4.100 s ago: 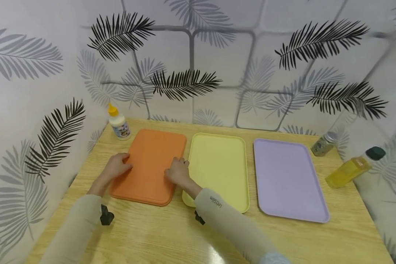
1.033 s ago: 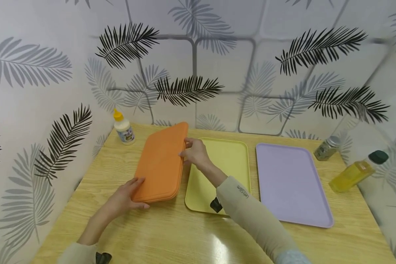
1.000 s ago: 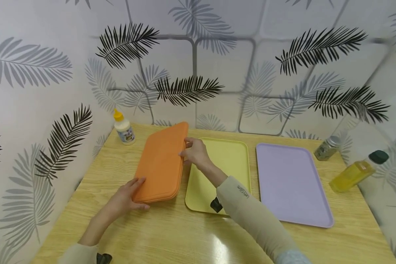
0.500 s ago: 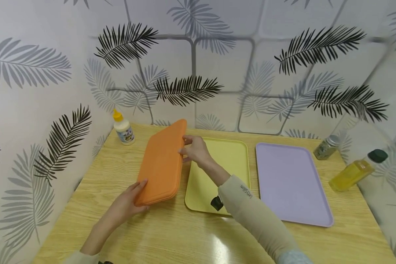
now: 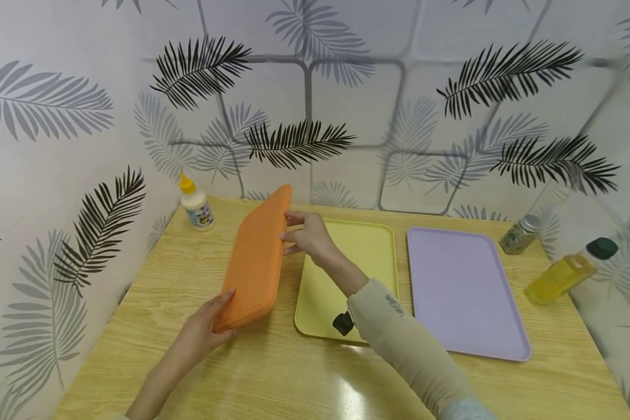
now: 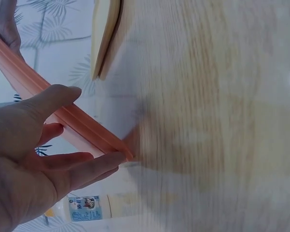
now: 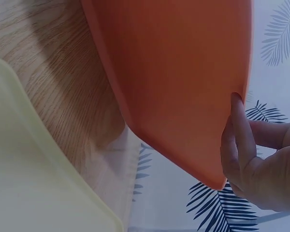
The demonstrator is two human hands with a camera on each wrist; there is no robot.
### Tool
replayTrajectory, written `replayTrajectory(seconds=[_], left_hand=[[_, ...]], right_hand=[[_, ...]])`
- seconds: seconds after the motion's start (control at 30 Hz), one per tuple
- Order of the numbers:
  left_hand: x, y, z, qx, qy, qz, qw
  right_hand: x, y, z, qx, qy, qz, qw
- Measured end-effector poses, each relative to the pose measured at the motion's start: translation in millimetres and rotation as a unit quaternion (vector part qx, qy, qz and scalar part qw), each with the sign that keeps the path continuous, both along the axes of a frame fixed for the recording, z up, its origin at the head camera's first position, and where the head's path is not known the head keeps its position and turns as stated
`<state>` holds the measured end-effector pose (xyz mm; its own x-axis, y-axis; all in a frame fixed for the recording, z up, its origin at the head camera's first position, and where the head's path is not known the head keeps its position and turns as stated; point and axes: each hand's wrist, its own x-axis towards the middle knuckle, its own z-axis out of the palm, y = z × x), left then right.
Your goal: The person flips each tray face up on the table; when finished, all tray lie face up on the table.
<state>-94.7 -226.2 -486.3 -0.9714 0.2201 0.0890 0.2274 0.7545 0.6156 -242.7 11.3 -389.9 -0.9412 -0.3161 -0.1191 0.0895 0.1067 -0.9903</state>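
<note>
An orange tray (image 5: pixel 254 262) is tipped up on its left long side, its right side raised over the table. My left hand (image 5: pixel 202 326) grips its near-left corner; in the left wrist view the thumb lies across the near rim and the fingers reach to the lower edge. A double line runs along that rim. With thumb and fingers, my right hand (image 5: pixel 312 236) pinches the raised right edge. The underside faces right and fills much of the right wrist view. Flat beside it lies a yellow tray (image 5: pixel 364 262), partly covered by my right forearm.
To the right rests a purple tray (image 5: pixel 462 291). A glue bottle (image 5: pixel 196 204) with a yellow cap stands at the back left. At the right edge are a small jar (image 5: pixel 521 234) with a silver lid and a bottle of yellow liquid (image 5: pixel 562 277). Patterned walls border the table.
The orange tray lay flat at first; its right side has since been lifted, and it has tilted steeper over the last second. My left hand has moved to its near corner.
</note>
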Motion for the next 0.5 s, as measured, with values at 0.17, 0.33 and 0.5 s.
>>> replayTrajectory(seconds=[0.17, 0.33, 0.5], left_hand=[[6.9, 5.6, 1.0, 0.028, 0.004, 0.016, 0.9995], [9.5, 10.7, 2.2, 0.054, -0.007, 0.033, 0.9980], [11.1, 16.9, 3.5, 0.073, 0.017, 0.038, 0.9965]], right_hand=[[-0.7, -3.2, 1.6, -0.017, 0.003, 0.006, 0.9998], [-0.7, -5.3, 3.6, -0.029, 0.005, 0.015, 0.9994], [-0.6, -9.5, 9.9, -0.050, 0.006, 0.021, 0.9985]])
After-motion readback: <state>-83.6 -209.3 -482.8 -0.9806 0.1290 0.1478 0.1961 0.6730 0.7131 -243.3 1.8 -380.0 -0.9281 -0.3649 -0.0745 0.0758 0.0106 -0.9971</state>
